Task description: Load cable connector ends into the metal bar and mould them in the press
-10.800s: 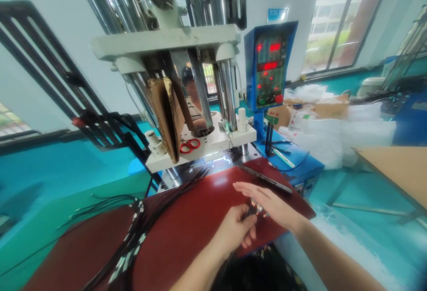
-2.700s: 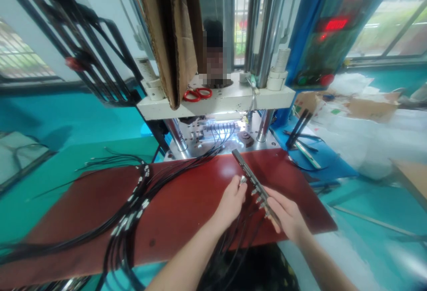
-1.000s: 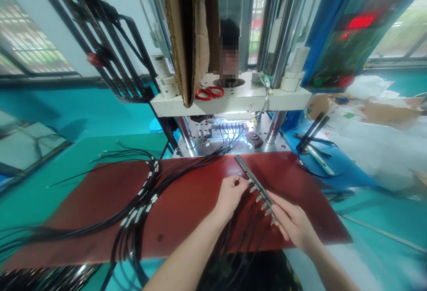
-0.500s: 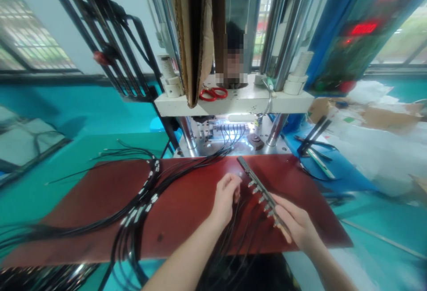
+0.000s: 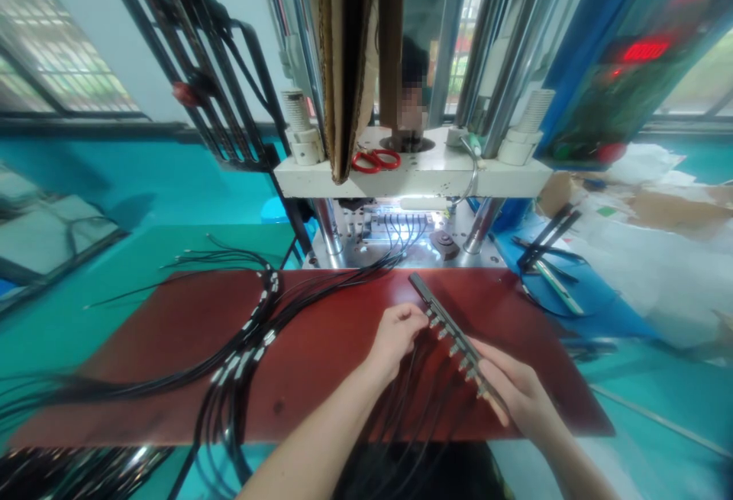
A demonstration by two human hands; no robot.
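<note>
A dark bar (image 5: 452, 328) lies slanted on the red surface (image 5: 321, 362), just in front of the press (image 5: 409, 172). The right hand (image 5: 515, 393) grips the bar's near end, fingers closed on it. The left hand (image 5: 395, 332), fingers pinched together, touches a cable end (image 5: 432, 322) at the bar's far half. Black cables (image 5: 246, 347) lie left of the bar.

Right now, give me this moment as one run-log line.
left hand: pinching cable end at fixture bar | right hand: holding bar's near end | bar: on red mat
</note>
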